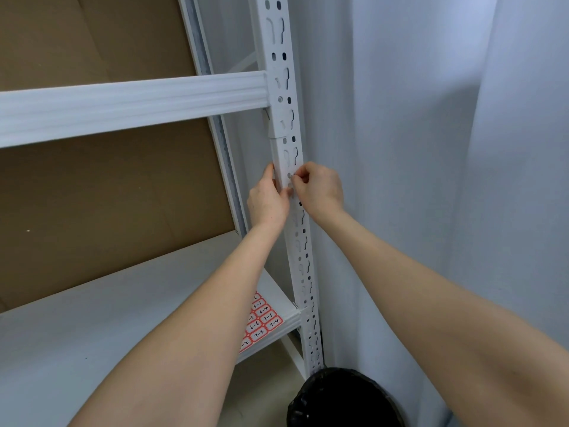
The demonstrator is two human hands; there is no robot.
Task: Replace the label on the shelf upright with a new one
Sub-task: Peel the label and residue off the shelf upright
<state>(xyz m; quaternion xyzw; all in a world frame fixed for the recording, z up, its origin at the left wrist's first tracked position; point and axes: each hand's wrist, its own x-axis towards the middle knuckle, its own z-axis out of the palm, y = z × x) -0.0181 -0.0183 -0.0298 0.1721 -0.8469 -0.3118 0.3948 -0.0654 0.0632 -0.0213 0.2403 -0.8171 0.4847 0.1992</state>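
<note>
A white perforated shelf upright (pixel 284 124) runs from the top of the view down to the floor. My left hand (pixel 268 201) rests against its left edge, thumb up along the metal. My right hand (pixel 318 188) is on its front face at the same height, fingertips pinched at a small spot with dark marks, which looks like the label; it is mostly hidden by the fingers. A sheet of red-bordered labels (pixel 260 322) with handwritten numbers lies on the lower shelf board, partly under my left forearm.
A white crossbeam (pixel 132 103) joins the upright above my hands. Brown cardboard (pixel 107 195) backs the rack. The white lower shelf board (pixel 92 318) spreads to the left. A bin with a black bag (pixel 341 399) stands at the upright's foot. A pale curtain (pixel 431 149) hangs to the right.
</note>
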